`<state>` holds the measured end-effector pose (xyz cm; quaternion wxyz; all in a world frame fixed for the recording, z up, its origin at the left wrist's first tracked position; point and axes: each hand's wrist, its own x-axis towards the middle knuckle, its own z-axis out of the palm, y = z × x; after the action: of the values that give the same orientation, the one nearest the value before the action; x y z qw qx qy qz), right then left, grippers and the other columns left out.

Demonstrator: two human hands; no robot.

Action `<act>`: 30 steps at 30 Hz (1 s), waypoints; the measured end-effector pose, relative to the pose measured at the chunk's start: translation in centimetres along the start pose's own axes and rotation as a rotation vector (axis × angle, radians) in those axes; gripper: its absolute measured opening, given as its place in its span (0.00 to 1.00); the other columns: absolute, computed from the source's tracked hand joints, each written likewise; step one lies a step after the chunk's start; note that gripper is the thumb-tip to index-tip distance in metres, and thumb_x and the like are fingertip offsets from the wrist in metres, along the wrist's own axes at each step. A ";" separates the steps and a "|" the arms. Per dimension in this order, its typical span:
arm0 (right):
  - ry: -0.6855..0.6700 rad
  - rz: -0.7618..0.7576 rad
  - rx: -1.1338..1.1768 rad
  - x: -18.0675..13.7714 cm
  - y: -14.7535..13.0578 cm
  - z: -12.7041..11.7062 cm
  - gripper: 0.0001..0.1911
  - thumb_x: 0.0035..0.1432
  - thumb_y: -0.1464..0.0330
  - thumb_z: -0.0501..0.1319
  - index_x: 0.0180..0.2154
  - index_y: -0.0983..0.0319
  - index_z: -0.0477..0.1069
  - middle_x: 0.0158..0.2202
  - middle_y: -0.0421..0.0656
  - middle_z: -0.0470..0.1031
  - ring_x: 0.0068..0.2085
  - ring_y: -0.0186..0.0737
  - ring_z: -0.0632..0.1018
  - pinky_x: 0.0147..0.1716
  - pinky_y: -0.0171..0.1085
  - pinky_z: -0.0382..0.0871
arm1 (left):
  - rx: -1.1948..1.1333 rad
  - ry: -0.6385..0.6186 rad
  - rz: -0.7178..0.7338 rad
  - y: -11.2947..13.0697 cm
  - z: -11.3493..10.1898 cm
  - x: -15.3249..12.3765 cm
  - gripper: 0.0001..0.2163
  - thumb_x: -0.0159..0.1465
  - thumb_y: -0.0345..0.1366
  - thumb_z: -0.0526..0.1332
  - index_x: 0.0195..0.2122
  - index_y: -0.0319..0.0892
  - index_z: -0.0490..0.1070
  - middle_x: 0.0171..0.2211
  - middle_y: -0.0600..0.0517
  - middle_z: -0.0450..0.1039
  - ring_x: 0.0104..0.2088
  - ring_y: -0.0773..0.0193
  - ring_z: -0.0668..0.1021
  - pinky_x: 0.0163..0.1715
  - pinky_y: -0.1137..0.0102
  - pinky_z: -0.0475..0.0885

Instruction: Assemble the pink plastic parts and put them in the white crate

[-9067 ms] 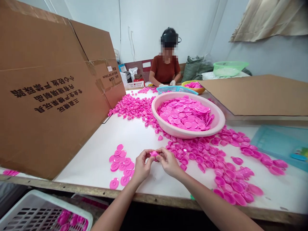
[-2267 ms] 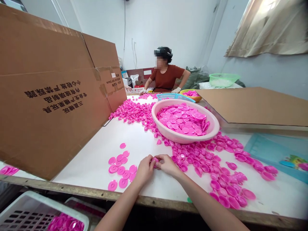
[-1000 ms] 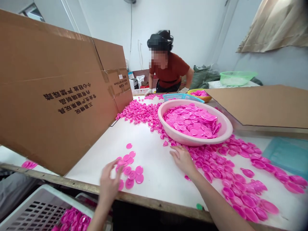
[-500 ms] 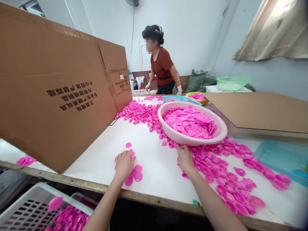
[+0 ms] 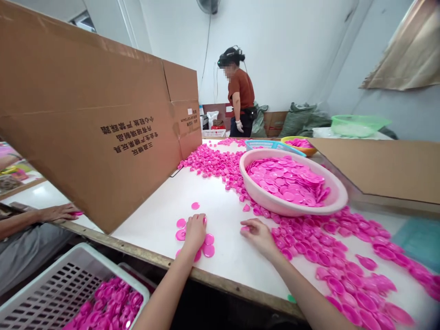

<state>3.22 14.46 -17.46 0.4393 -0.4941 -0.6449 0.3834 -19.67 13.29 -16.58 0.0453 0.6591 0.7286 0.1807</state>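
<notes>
My left hand (image 5: 195, 231) lies on a small cluster of flat pink discs (image 5: 208, 250) near the table's front edge. Its fingers are bent down and pressed together on one of them. My right hand (image 5: 258, 234) sits a little to the right, at the near edge of the spread of pink cup-shaped caps (image 5: 309, 238). Its fingertips pinch one pink cap (image 5: 244, 228). A pink basin (image 5: 292, 207) heaped with pink discs stands behind the caps.
A big open cardboard box (image 5: 103, 114) stands at the left. A white crate (image 5: 51, 284) holding pink pieces sits below the table edge. Another person's hand (image 5: 58, 211) rests at far left. A co-worker (image 5: 240, 96) stands at the back. Cardboard sheet (image 5: 378, 165) at the right.
My hands parted from one shared piece. The left swung to the crate, then onto the discs; the right went to the caps. The co-worker rose and stepped away.
</notes>
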 end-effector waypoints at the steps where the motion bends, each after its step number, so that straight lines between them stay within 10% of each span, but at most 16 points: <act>1: -0.057 0.021 0.063 -0.3 0.0 0.7 0.13 0.43 0.65 0.61 0.34 0.64 0.72 0.34 0.46 0.69 0.31 0.38 0.71 0.28 0.35 0.68 | -0.017 0.002 -0.003 0.1 -0.1 0.0 0.13 0.61 0.34 0.47 0.45 0.42 0.63 0.39 0.46 0.66 0.41 0.58 0.67 0.42 0.66 0.58; 10: -0.094 -0.056 -0.065 -0.8 -0.1 1.5 0.12 0.50 0.69 0.57 0.38 0.63 0.71 0.36 0.45 0.72 0.39 0.40 0.71 0.42 0.39 0.65 | -0.550 -0.124 0.339 3.8 -0.7 -1.8 0.14 0.58 0.38 0.53 0.46 0.44 0.61 0.43 0.50 0.65 0.38 0.65 0.70 0.41 0.69 0.65; 19: -0.030 -0.045 -0.128 0.5 0.3 -0.5 0.14 0.55 0.68 0.51 0.36 0.64 0.72 0.37 0.46 0.73 0.39 0.41 0.72 0.40 0.37 0.64 | -0.602 -0.183 0.424 6.8 0.5 -1.7 0.15 0.56 0.34 0.57 0.45 0.45 0.62 0.42 0.51 0.66 0.39 0.65 0.70 0.42 0.70 0.65; 30: -0.209 0.341 0.044 0.6 0.3 0.6 0.08 0.51 0.72 0.56 0.34 0.66 0.70 0.16 0.39 0.68 0.17 0.31 0.69 0.13 0.26 0.59 | -0.558 -0.249 0.384 6.8 1.9 -1.1 0.11 0.51 0.34 0.60 0.37 0.43 0.67 0.33 0.52 0.68 0.33 0.66 0.70 0.34 0.72 0.65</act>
<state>2.71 15.03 -17.78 0.3094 -0.5440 -0.5852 0.5156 -12.51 13.04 -16.36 0.2770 0.7632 0.5032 0.2960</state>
